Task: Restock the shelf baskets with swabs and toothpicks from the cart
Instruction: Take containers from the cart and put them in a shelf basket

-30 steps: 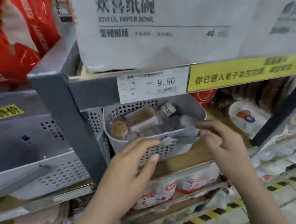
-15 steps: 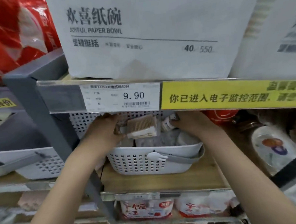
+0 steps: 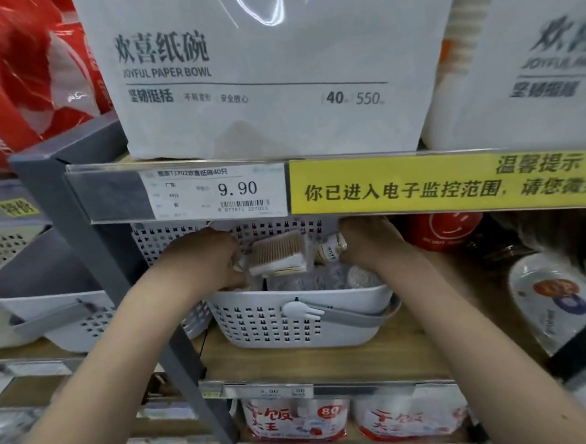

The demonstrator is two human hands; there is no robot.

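- Far out past our left hand we see red plastic-wrapped packs [image 3: 12, 84] on the upper shelf, and below them an empty white perforated plastic basket [image 3: 49, 305] with a grey handle.
- A grey metal shelf upright [image 3: 91, 254] runs diagonally down, crossing in front of our left forearm.
- Our left hand [image 3: 201, 258] reaches into the white perforated plastic basket with a grey swing handle [image 3: 291, 328]; its fingers curl at the near left corner of a clear plastic box of wooden-stemmed swabs [image 3: 280, 253], apparently pinching that box.
- The swab box sits tilted inside the basket, between our two hands, above other clear packs [image 3: 309, 281] whose contents we cannot make out.
- Just left of our right hand stands a small white bottle-like container [image 3: 332, 248], tipped over at an angle.
- Our right hand [image 3: 371, 241] is in the basket's back right corner, fingers turned away from us; we cannot tell whether it grips anything.
- Above both hands hang a white price label reading 9.90 [image 3: 214, 192] and a yellow notice strip [image 3: 447, 181], with a large white paper-bowl package [image 3: 268, 69] on top.
- Beyond our right hand lie a red round pack [image 3: 446, 229] and a wrapped stack of printed paper plates [image 3: 557, 301].
- Below our forearms, red-and-white packets [image 3: 297, 420] fill the lower shelf.
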